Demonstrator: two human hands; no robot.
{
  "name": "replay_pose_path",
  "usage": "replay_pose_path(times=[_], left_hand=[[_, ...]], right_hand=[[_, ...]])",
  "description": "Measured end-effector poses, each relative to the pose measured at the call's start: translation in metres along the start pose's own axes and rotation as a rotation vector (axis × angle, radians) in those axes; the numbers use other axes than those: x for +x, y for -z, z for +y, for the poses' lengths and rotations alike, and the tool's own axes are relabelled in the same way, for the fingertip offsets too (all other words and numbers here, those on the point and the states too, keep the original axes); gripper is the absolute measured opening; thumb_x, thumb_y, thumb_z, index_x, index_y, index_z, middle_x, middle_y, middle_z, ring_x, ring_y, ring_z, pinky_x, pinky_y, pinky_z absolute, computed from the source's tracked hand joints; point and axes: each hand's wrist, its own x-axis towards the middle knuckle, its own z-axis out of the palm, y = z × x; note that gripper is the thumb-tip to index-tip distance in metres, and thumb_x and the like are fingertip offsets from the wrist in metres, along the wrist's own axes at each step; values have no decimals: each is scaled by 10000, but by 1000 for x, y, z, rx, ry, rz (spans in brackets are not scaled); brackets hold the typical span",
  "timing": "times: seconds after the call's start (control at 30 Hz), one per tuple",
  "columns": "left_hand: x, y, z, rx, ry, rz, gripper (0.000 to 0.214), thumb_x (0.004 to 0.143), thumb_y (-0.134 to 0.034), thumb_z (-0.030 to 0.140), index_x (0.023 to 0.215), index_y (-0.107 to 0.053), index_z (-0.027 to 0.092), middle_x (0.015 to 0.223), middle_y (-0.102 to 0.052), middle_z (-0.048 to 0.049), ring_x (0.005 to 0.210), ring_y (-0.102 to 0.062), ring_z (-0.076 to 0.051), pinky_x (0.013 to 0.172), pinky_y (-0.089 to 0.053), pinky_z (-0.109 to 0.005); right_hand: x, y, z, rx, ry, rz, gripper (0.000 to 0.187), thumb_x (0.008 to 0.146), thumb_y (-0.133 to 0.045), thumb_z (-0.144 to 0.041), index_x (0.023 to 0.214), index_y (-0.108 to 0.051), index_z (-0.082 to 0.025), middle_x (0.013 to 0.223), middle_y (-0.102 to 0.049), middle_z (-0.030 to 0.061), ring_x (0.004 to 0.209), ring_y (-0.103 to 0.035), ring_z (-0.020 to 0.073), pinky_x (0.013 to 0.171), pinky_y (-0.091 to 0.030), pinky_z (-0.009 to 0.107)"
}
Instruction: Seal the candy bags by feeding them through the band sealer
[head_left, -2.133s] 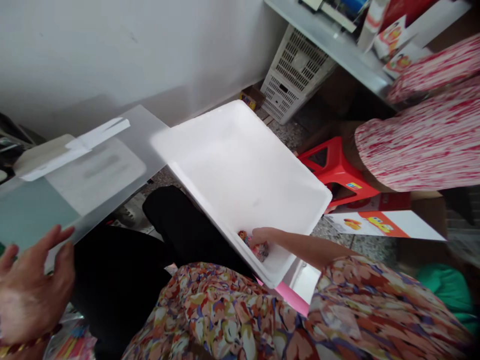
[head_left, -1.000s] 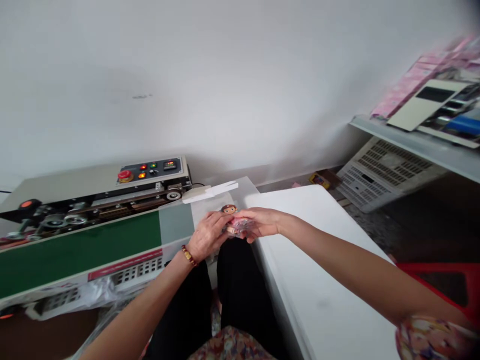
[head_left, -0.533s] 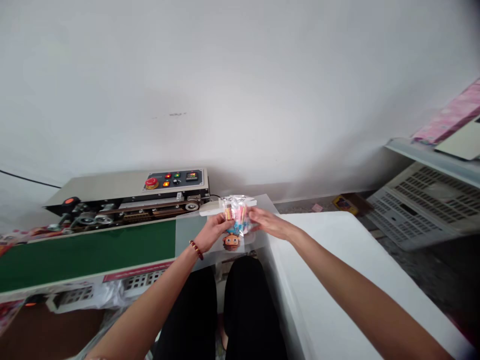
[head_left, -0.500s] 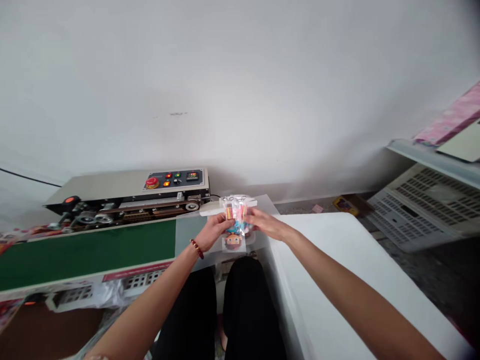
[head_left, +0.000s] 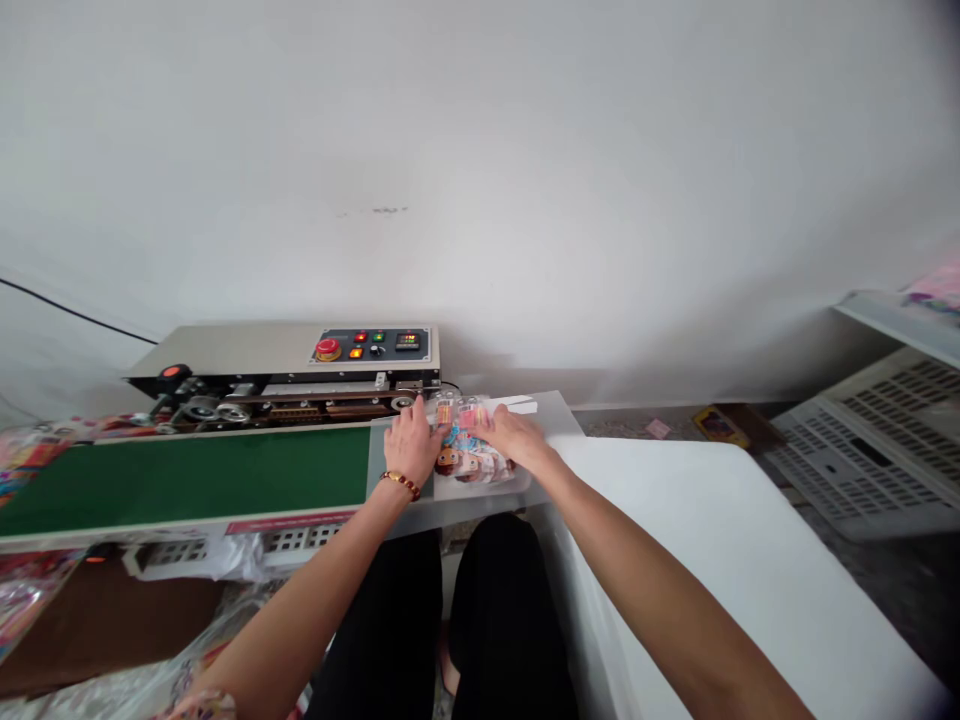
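Several clear plastic packets [head_left: 472,462] with cartoon-figure cards and colourful pieces inside lie fanned in an overlapping pile on a pale sheet at the end of the green conveyor belt [head_left: 225,485]. Palm down at the left edge of the pile is my left hand [head_left: 411,442], fingers stretched out and apart, thumb against the nearest packet. Its fingertips are close to the feed end of the sealing machine [head_left: 247,350]. From the other side my right hand [head_left: 516,436] grips the packets near their upper right edge; its fingertips are partly hidden.
On the machine's control panel [head_left: 375,345] are a red stop button, lit switches and a display. A white tabletop [head_left: 675,520] extends at right, with a grey plastic crate [head_left: 847,460] beyond. An open brown box [head_left: 127,620] stands below the belt.
The packets, held up between both hands before, now lie lower and spread out on the sheet. My left hand has moved left and opened flat. The view has shifted slightly.
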Motion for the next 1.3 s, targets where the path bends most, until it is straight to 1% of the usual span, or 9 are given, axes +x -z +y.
replay_pose_path(times=[0.07, 0.2, 0.37, 0.63, 0.77, 0.87, 0.97, 1.1, 1.3], left_hand=[[-6, -1, -5, 85, -211, 63, 423, 967, -528, 301, 1358, -581, 149, 1332, -640, -205, 1223, -604, -330, 975, -494, -475], [-15, -10, -14, 122, -556, -57, 376, 992, -478, 219, 1342, -599, 159, 1437, -598, -153, 1368, -515, -281, 1165, -366, -526], [-19, -18, -23, 181, -556, -50, 411, 994, -474, 228, 1375, -573, 108, 1470, -569, -170, 1407, -483, -294, 1218, -305, -540], [-12, 8, -78, 177, -568, -119, 477, 986, -455, 233, 1442, -499, 100, 1516, -519, -175, 1428, -464, -278, 1206, -351, -497], [-14, 24, -106, 216, -458, -23, 396, 966, -461, 205, 1340, -587, 178, 1423, -608, -150, 1384, -502, -335, 1199, -291, -627], [-18, 23, -93, 198, -424, 71, 340, 981, -436, 184, 1256, -633, 210, 1342, -664, -132, 1354, -535, -333, 1218, -205, -671], [-23, 7, -56, 140, -544, -7, 387, 993, -420, 171, 1344, -583, 181, 1395, -635, -129, 1378, -527, -251, 1238, -282, -534], [-28, -10, -23, 131, -581, -108, 484, 983, -428, 187, 1456, -492, 113, 1518, -523, -168, 1437, -460, -279, 1217, -319, -530], [-30, 6, -49, 168, -462, -111, 552, 971, -424, 197, 1519, -440, 138, 1548, -490, -162, 1439, -452, -292, 1220, -295, -555]], right_hand=[[-8, 5, -3, -90, 8, -12, 632, 844, -694, -723, 1153, -594, -181, 1112, -673, 202, 1121, -620, 412, 940, -461, 488], [-21, 0, -3, -301, 135, 179, 530, 964, -629, -579, 1303, -560, -177, 1318, -587, 216, 1207, -577, 391, 997, -450, 511], [-20, -29, 4, -473, 516, 296, 393, 1040, -529, -327, 1412, -524, -200, 1549, -439, 132, 1452, -328, 332, 1140, -331, 570], [-16, -43, 6, -497, 645, 258, 400, 1056, -467, -346, 1429, -535, -221, 1520, -487, 114, 1467, -296, 349, 1169, -158, 722], [-12, -49, -8, -490, 708, 256, 397, 1065, -454, -395, 1410, -567, -232, 1497, -515, 110, 1454, -312, 354, 1189, -55, 718], [-13, -53, -20, -480, 718, 249, 388, 1068, -459, -403, 1392, -586, -233, 1494, -521, 106, 1453, -311, 360, 1188, -48, 717], [-17, -49, -20, -475, 710, 240, 373, 1067, -458, -339, 1403, -575, -228, 1488, -527, 105, 1444, -335, 351, 1184, -69, 720], [-22, -39, 1, -481, 622, 292, 406, 1059, -437, -278, 1449, -535, -223, 1521, -488, 117, 1459, -322, 354, 1171, -31, 745], [-21, -43, 9, -522, 663, 260, 430, 1070, -423, -339, 1475, -509, -220, 1540, -465, 112, 1469, -295, 365, 1163, 11, 763]])
